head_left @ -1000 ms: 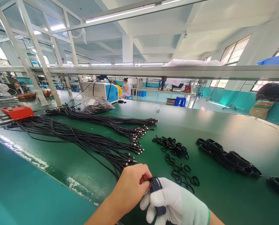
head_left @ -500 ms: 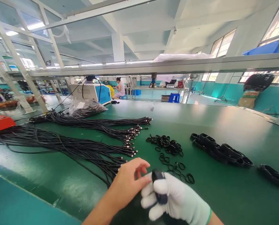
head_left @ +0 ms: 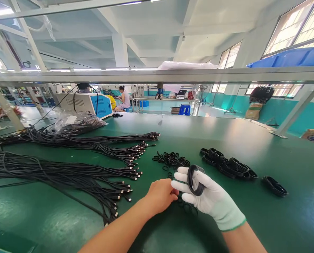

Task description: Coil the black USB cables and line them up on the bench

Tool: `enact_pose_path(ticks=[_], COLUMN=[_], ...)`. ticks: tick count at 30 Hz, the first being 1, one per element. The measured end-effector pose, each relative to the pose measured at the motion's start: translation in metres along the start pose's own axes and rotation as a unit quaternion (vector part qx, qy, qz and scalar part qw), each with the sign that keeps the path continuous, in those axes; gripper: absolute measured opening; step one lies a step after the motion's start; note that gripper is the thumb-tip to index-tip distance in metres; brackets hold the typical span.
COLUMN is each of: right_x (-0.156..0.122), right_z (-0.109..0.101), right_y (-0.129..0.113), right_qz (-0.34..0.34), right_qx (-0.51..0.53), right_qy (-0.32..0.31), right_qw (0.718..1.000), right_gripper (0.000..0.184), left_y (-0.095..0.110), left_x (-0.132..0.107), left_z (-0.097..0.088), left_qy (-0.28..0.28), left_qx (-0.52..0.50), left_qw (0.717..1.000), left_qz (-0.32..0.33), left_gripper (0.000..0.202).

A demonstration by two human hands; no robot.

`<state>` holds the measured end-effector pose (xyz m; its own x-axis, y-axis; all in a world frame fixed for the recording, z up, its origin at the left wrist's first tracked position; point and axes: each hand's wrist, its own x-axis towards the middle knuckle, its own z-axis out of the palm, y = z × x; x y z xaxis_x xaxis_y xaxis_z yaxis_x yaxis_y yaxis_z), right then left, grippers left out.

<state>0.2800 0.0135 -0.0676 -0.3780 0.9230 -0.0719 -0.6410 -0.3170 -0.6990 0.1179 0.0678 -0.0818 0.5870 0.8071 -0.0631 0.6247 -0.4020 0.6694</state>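
Note:
My right hand (head_left: 209, 193), in a white glove, holds a coiled black cable (head_left: 196, 181) upright, with the thumb against the coil and the other fingers extended. Just left of it is my bare left hand (head_left: 162, 196), its fingers curled down at the loose small black rings (head_left: 188, 208). What the left fingertips hold, if anything, is hidden behind them. A pile of similar small rings (head_left: 171, 159) lies beyond both hands. Bundles of straight black cables (head_left: 75, 168) with metal plug ends stretch across the left of the green table.
Several coiled cables (head_left: 225, 165) sit in a heap on the right, with another coil (head_left: 275, 186) apart. A blue-and-white machine (head_left: 85, 103) and a plastic bag (head_left: 77, 123) stand at the back left. A metal shelf beam (head_left: 157, 75) crosses above the table. One person sits in the background.
The view has swung right. Both hands have moved up and away from me toward the rings. My left hand has left the coil and reaches down; my right hand has turned the coil and spread its fingers.

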Motion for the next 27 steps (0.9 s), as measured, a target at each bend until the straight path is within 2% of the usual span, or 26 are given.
enact_pose_path(ticks=[3,6,9,10,11,12,14,15,17,19,21,24,27], right_x=[0.000,0.001,0.005,0.006,0.007,0.008,0.007,0.006,0.004,0.003,0.003,0.006,0.011], right_z=[0.000,0.003,0.007,0.009,0.009,0.010,0.009,0.009,0.008,0.010,0.017,0.032,0.046], right_y=[0.001,0.005,0.012,0.014,0.016,0.017,0.020,0.021,0.022,0.022,0.023,0.028,0.037], right_qz=[0.002,0.004,0.010,0.006,-0.002,-0.010,-0.025,-0.026,-0.015,0.006,0.019,0.001,-0.022], right_qx=[0.016,0.028,0.046,0.049,0.048,0.041,0.023,0.015,0.007,0.008,-0.007,-0.072,-0.160], right_qy=[-0.030,-0.065,-0.091,-0.092,-0.089,-0.087,-0.084,-0.089,-0.112,-0.129,-0.116,-0.030,0.088], right_qw=[0.999,0.997,0.995,0.995,0.995,0.995,0.996,0.996,0.994,0.992,0.993,0.997,0.983], right_gripper=[0.037,0.038,0.039,0.038,0.037,0.036,0.037,0.040,0.048,0.057,0.060,0.051,0.044], left_y=[-0.001,-0.008,-0.015,-0.016,-0.017,-0.017,-0.016,-0.015,-0.015,-0.017,-0.020,-0.022,-0.022], left_x=[0.000,-0.005,-0.019,-0.025,-0.033,-0.040,-0.055,-0.062,-0.072,-0.079,-0.083,-0.086,-0.084], left_z=[-0.003,-0.018,-0.035,-0.039,-0.041,-0.042,-0.040,-0.038,-0.033,-0.028,-0.024,-0.020,-0.013], left_qy=[0.012,0.025,0.013,0.006,-0.001,-0.005,-0.010,-0.008,-0.012,-0.022,-0.026,-0.016,-0.027], left_qx=[-0.028,-0.088,-0.162,-0.216,-0.291,-0.379,-0.546,-0.604,-0.656,-0.685,-0.703,-0.721,-0.730], left_qw=[0.999,0.995,0.986,0.975,0.954,0.922,0.831,0.790,0.747,0.721,0.705,0.687,0.678], left_qz=[-0.012,-0.026,-0.047,-0.057,-0.069,-0.081,-0.101,-0.104,-0.104,-0.099,-0.091,-0.085,-0.087], left_gripper=[0.008,0.006,0.017,0.021,0.026,0.031,0.041,0.044,0.044,0.042,0.040,0.037,0.042])
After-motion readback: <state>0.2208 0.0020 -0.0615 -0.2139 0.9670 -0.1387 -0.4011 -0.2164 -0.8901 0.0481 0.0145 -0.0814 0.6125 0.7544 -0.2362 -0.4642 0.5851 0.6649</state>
